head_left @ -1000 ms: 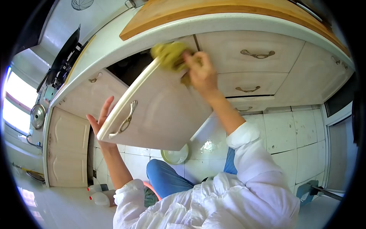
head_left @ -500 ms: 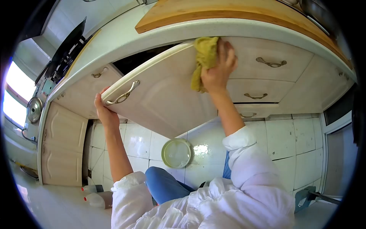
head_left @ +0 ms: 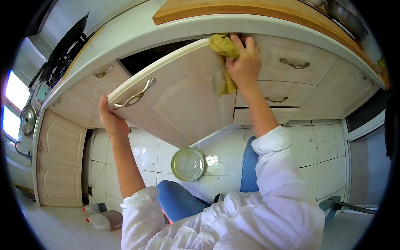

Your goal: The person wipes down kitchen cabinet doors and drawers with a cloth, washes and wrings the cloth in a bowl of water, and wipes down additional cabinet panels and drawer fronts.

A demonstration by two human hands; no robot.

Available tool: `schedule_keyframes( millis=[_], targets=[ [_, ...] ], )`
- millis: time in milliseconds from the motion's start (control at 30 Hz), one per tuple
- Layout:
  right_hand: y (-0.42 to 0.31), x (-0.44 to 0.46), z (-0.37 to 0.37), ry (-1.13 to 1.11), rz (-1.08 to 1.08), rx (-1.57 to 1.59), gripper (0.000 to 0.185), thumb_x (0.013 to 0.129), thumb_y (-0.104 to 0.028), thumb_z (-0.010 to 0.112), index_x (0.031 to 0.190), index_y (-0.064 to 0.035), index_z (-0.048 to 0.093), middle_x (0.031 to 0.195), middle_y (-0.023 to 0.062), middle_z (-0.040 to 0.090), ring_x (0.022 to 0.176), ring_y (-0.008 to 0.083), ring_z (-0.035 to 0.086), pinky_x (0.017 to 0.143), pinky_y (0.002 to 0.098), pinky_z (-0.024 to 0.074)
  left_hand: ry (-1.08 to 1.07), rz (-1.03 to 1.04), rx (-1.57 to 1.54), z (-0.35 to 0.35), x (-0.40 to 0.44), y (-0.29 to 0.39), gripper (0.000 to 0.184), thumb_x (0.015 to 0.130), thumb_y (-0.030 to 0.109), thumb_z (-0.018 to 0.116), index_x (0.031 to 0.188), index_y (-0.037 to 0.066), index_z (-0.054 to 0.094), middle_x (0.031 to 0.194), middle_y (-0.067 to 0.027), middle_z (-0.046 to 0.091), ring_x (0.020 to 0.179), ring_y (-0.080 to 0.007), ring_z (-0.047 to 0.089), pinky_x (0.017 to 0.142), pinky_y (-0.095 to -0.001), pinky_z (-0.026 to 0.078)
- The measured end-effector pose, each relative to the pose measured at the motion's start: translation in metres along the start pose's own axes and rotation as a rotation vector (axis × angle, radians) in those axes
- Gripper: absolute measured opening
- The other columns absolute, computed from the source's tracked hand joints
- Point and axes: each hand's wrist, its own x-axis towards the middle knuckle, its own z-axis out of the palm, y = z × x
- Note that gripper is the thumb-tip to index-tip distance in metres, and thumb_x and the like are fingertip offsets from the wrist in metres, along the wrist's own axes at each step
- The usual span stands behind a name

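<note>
A pale cabinet door (head_left: 179, 96) with an ornate metal handle (head_left: 135, 95) stands ajar below the countertop. My left hand (head_left: 111, 118) grips its outer edge beside the handle, thumb on the front face; the other fingers are hidden behind the door. Near the hinge side, my right hand (head_left: 246, 62) holds a yellow-green cloth (head_left: 225, 46) against the door's top corner. Part of the cloth hangs down the door's front. Through the gap above the door, the cabinet's inside looks dark.
A round basin (head_left: 187, 165) of cloudy water sits on the wet tiled floor (head_left: 221, 146) between my knees. Drawers (head_left: 296, 56) adjoin the door on the right. A wooden board (head_left: 233, 10) lies on the countertop (head_left: 125, 39). Plastic jugs (head_left: 106, 219) stand at lower left.
My right hand has shifted slightly right and up along the door's top, and the cloth has bunched differently. My left hand keeps its hold on the door edge. The view has tilted a little.
</note>
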Motion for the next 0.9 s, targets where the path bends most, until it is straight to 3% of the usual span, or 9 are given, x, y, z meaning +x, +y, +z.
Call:
schedule_keyframes(
  millis=[133, 200, 300, 367, 500, 667, 733, 900],
  targets=[
    [0.006, 0.000, -0.006, -0.046, -0.027, -0.061, 0.054, 0.066, -0.008, 0.065, 0.119, -0.0179, 0.060, 0.095, 0.0088, 0.053, 0.089, 0.0304, 0.055, 0.077, 0.0405, 0.0456, -0.068, 0.017, -0.044, -0.010, 0.006, -0.003, 0.032, 0.088, 0.033, 0.055, 0.099, 0.004, 0.058, 0.097, -0.0061, 0.060, 0.094, -0.0160, 0.056, 0.084, -0.0300, 0.043],
    [-0.001, -0.002, -0.002, -0.085, 0.201, -0.010, 0.056, 0.066, -0.008, 0.062, 0.121, -0.0189, 0.058, 0.094, 0.0105, 0.057, 0.086, 0.0324, 0.058, 0.073, 0.0419, 0.0475, -0.047, 0.041, -0.032, -0.013, 0.005, -0.005, 0.030, 0.088, 0.033, 0.057, 0.100, 0.005, 0.057, 0.101, -0.0060, 0.060, 0.096, -0.0161, 0.056, 0.085, -0.0305, 0.043],
    [-0.007, -0.003, 0.010, 0.022, 0.191, 0.016, 0.053, 0.064, -0.010, 0.063, 0.117, -0.0147, 0.060, 0.087, 0.0111, 0.059, 0.075, 0.0347, 0.060, 0.064, 0.0440, 0.0486, -0.023, 0.033, -0.083, -0.005, -0.003, -0.003, 0.031, 0.088, 0.032, 0.056, 0.100, 0.004, 0.057, 0.099, -0.0072, 0.060, 0.095, -0.0171, 0.056, 0.084, -0.0315, 0.044],
    [-0.012, -0.004, 0.013, 0.034, 0.170, 0.068, 0.052, 0.064, -0.010, 0.062, 0.116, -0.0130, 0.060, 0.087, 0.0113, 0.061, 0.075, 0.0350, 0.060, 0.065, 0.0430, 0.0490, 0.043, 0.045, -0.068, 0.004, -0.011, -0.002, 0.027, 0.089, 0.031, 0.053, 0.091, 0.004, 0.056, 0.090, -0.0041, 0.056, 0.089, -0.0148, 0.053, 0.080, -0.0297, 0.041],
    [-0.009, -0.003, 0.006, 0.028, 0.067, 0.246, 0.050, 0.064, -0.010, 0.061, 0.114, -0.0088, 0.061, 0.089, 0.0121, 0.064, 0.079, 0.0340, 0.061, 0.067, 0.0405, 0.0501, 0.037, 0.069, -0.068, 0.002, -0.007, -0.005, 0.026, 0.089, 0.031, 0.052, 0.091, 0.005, 0.056, 0.091, -0.0043, 0.056, 0.090, -0.0150, 0.052, 0.081, -0.0304, 0.041],
    [0.001, -0.001, -0.003, -0.071, -0.033, 0.229, 0.062, 0.060, -0.009, 0.063, 0.121, -0.0120, 0.057, 0.089, 0.0106, 0.064, 0.078, 0.0326, 0.062, 0.065, 0.0395, 0.0502, 0.014, 0.083, -0.061, 0.001, -0.008, -0.004, 0.026, 0.089, 0.030, 0.052, 0.088, 0.004, 0.057, 0.085, -0.0034, 0.057, 0.082, -0.0144, 0.054, 0.076, -0.0294, 0.043],
    [0.016, 0.004, -0.011, -0.198, -0.046, -0.012, 0.067, 0.059, -0.009, 0.065, 0.125, -0.0159, 0.055, 0.089, 0.0107, 0.064, 0.076, 0.0317, 0.062, 0.063, 0.0402, 0.0500, 0.028, 0.106, -0.052, 0.002, -0.008, -0.004, 0.026, 0.089, 0.030, 0.053, 0.087, 0.004, 0.057, 0.084, -0.0032, 0.057, 0.081, -0.0143, 0.054, 0.075, -0.0292, 0.043],
    [0.003, -0.005, 0.013, -0.051, 0.081, 0.057, 0.070, 0.058, -0.011, 0.068, 0.126, -0.0205, 0.055, 0.082, 0.0100, 0.063, 0.071, 0.0313, 0.061, 0.060, 0.0420, 0.0488, 0.033, 0.111, -0.085, -0.002, -0.007, -0.008, 0.025, 0.089, 0.029, 0.054, 0.088, 0.004, 0.057, 0.084, -0.0031, 0.057, 0.081, -0.0136, 0.054, 0.075, -0.0293, 0.043]
  ],
)
